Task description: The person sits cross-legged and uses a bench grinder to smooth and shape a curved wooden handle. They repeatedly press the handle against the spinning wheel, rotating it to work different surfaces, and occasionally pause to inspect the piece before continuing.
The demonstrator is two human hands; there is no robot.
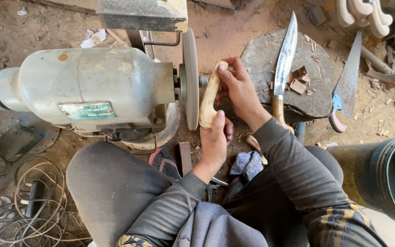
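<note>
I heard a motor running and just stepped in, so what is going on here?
A seated person holds a curved wooden piece in both hands beside the disc of a bench grinder. The left hand grips its lower end; the right hand holds the upper end. Whether wood touches disc is unclear. On a stump behind lie a long knife and wood chips; a handsaw lies on the ground.

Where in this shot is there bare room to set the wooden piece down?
Free: bare dirt between the grinding disc and the stump. The stump's left edge beside the knife is bare. Crowded: chips around the saw, cables lower left.
</note>
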